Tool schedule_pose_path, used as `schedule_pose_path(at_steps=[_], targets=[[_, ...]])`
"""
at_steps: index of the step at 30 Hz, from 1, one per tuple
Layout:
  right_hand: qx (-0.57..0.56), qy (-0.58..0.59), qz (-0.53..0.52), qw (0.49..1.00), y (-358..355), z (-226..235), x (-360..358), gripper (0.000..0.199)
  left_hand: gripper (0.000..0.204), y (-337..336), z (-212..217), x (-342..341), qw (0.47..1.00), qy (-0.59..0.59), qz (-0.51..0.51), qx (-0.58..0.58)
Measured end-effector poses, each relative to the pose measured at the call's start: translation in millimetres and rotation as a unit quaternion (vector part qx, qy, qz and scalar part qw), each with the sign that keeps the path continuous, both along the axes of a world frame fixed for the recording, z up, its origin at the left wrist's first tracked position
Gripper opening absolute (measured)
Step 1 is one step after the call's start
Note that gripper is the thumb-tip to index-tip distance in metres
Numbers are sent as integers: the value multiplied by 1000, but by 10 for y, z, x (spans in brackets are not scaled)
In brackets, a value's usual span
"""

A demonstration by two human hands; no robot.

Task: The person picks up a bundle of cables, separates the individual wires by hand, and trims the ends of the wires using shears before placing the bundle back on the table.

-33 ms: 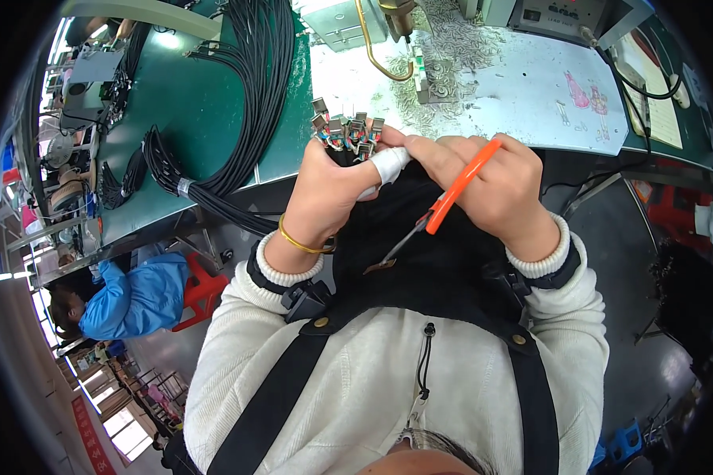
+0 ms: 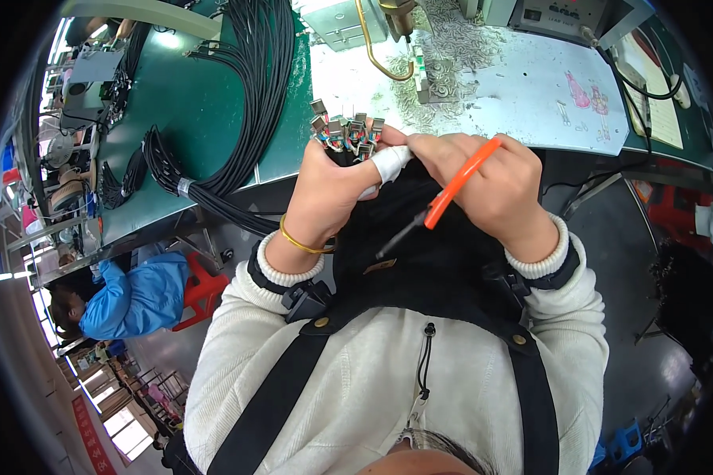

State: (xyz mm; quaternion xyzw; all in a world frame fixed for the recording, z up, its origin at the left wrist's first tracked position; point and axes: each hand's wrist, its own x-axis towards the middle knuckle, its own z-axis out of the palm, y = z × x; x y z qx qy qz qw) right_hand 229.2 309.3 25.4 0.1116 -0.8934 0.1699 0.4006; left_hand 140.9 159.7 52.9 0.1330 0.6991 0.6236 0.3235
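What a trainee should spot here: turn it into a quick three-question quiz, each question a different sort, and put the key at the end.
1. Which of the person's hands holds the orange-handled tool?

2. What colour is the tabletop under the long bundle of black cables?
A) red
B) green
C) yellow

3. True or false: the left hand holds a bunch of metal-ended connectors.

Key:
1. The right hand.
2. B
3. True
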Motion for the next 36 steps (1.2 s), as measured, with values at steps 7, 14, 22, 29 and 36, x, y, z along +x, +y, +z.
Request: schedule_pose_path(at_steps=[7, 14, 22, 29, 36], targets=[[-390, -150, -11, 908, -226, -82, -35, 8, 13, 68, -135, 27, 941, 335, -7, 55], [-514, -178, 34, 838, -194, -56, -28, 13, 13, 38, -40, -50, 993, -97, 32, 60], [-315, -321, -38, 892, -233, -18, 30, 29, 14, 74, -28, -29, 996, -17, 63, 66], [-354, -351, -26, 867, -227, -127, -27, 29, 11, 105, -37, -174, 997, -60, 12, 39], [-661, -289, 51, 691, -69, 17, -117, 24, 14, 266, -205, -544, 968, -211, -30, 132]])
